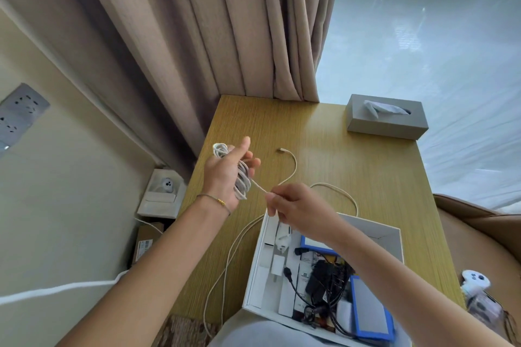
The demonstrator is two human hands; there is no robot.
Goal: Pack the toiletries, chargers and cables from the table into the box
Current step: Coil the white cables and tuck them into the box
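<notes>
white cable [243, 177] coiled round left hand [225, 175]

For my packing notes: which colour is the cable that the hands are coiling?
White to cream, seen in the head view: the cable.

Both forearms are bare, with no sleeves showing anywhere along them. The left hand [225, 175] has a thin cord bracelet [215, 201] around its wrist, strung with a few small gold beads. The right hand [293, 205] wears nothing on its wrist or fingers.
</notes>
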